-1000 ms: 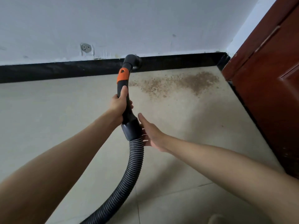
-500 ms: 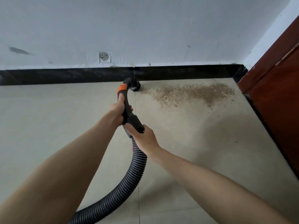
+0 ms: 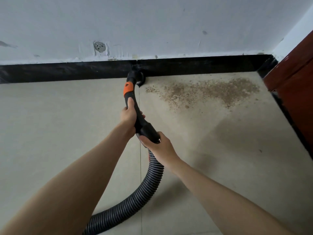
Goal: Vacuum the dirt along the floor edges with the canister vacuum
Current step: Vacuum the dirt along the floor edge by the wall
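A black vacuum handle (image 3: 135, 106) with an orange button (image 3: 128, 87) runs away from me to its nozzle mouth (image 3: 138, 77), which sits on the floor against the black skirting. My left hand (image 3: 128, 116) grips the handle just below the orange button. Lower down, my right hand (image 3: 158, 145) holds the collar where the ribbed grey hose (image 3: 145, 190) joins. The hose curves down and left out of view. A patch of brown dirt (image 3: 208, 90) lies on the beige tiles just right of the nozzle, along the wall. The canister is not in view.
A black skirting board (image 3: 67, 72) runs along the foot of the white wall (image 3: 152, 22). A red-brown wooden door (image 3: 294, 85) closes off the right side, meeting the wall at the corner (image 3: 269, 65). Beige floor tiles (image 3: 50, 124) spread to the left.
My right hand, open beside the hose a second ago, has closed round the collar. The nozzle has dropped from in front of the skirting down to the floor edge left of the dirt.
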{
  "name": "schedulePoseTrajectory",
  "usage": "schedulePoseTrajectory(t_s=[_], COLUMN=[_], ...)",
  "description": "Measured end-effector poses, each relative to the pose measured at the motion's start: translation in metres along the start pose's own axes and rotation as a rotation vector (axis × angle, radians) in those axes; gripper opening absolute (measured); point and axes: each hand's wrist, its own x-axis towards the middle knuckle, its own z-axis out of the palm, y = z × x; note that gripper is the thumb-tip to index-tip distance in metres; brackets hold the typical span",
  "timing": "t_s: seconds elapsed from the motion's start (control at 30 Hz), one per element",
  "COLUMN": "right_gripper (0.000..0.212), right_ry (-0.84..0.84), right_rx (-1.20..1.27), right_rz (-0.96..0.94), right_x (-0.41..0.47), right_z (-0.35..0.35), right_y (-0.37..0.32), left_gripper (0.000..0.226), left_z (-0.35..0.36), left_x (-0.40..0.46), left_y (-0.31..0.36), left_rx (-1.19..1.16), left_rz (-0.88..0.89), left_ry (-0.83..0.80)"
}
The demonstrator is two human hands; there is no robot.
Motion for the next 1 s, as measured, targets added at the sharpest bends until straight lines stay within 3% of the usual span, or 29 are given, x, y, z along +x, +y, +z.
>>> schedulePoseTrajectory(t_s=[0.2, 0.53, 0.8, 1.0], right_gripper=[0.032, 0.034, 0.027, 0.027], right_ry=[0.056, 0.079, 0.144, 0.108], right_rx=[-0.026, 0.167, 0.221, 0.191], right_rz=[-0.014, 0.068, 0.068, 0.036], right_x=[-0.009, -0.010, -0.007, -0.005], right_z=[-0.002, -0.033, -0.036, -0.033], right_y=[0.013, 0.014, 0.020, 0.011], left_gripper=[0.050, 0.045, 0.045, 0.041], left_z=[0.008, 0.063, 0.081, 0.077], left_x=[-0.006, -0.015, -0.012, -0.008], left_y=[-0.005, 0.000, -0.002, 0.000], left_rx=[0.118, 0.246, 0.329, 0.218], left_rz=[0.002, 0.073, 0.122, 0.182], left_ry=[-0.095, -0.275, -0.324, -0.249])
